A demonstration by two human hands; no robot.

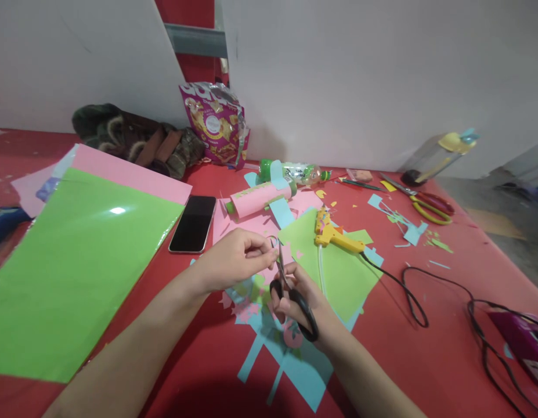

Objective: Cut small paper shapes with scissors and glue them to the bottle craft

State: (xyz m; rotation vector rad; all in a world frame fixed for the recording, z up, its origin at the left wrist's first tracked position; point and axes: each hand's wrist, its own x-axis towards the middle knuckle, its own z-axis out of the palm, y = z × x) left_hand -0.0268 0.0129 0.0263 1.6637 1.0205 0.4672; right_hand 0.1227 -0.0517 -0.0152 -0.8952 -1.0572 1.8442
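My right hand (306, 290) grips a pair of scissors (303, 310) by its black handles, with the blades pointing up and away from me. Close to the blade tips, my left hand (240, 258) is closed in a pinch. A small curled sliver shows by its fingertips, too small to name surely. Beneath both hands lie blue paper scraps (306, 377), pink star-shaped cutouts (246, 310) and a round pink cutout (292, 335). Just beyond is a green sheet (349, 278) bearing a yellow hot glue gun (342, 237) with a glue stick in it.
A phone (192, 224) and a large green sheet (86, 261) lie left. Behind are a paper-wrapped pink roll (260, 200), a green-capped bottle (295, 172) and a snack bag (216, 125). Yellow-handled scissors (429, 209), a clear container (438, 157) and a black cord (408, 290) are right.
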